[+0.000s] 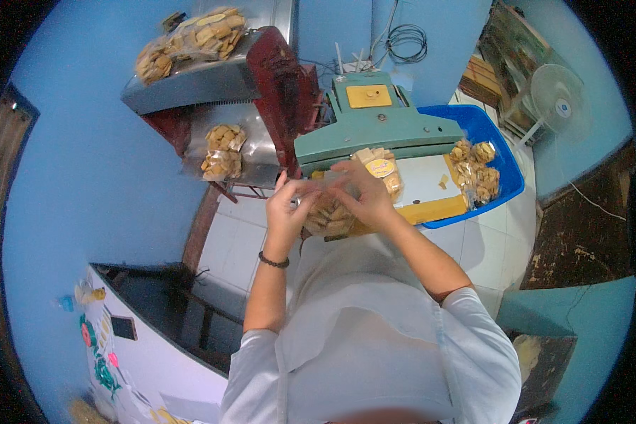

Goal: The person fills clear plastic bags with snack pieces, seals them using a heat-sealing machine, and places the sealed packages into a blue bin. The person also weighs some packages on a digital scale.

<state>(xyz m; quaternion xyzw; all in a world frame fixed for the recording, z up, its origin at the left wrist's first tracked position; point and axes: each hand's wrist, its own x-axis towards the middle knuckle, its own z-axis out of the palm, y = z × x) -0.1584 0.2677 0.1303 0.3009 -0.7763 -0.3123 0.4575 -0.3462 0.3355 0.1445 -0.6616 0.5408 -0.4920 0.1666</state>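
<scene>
Both hands meet over a clear plastic bag of snack pieces at the front left of a green bag sealing machine. My left hand, with a dark beaded bracelet on its wrist, pinches the bag's top edge. Close beside it, my right hand pinches the same top edge with thumb and finger; the fingers are somewhat blurred. Behind my right hand another filled bag with a yellow oval label lies on the machine's white work plate.
A blue plastic tub with several filled bags stands right of the machine. Left are a metal machine bearing filled bags and two bags on its lower tray. A white table with a phone stands lower left; a fan is upper right.
</scene>
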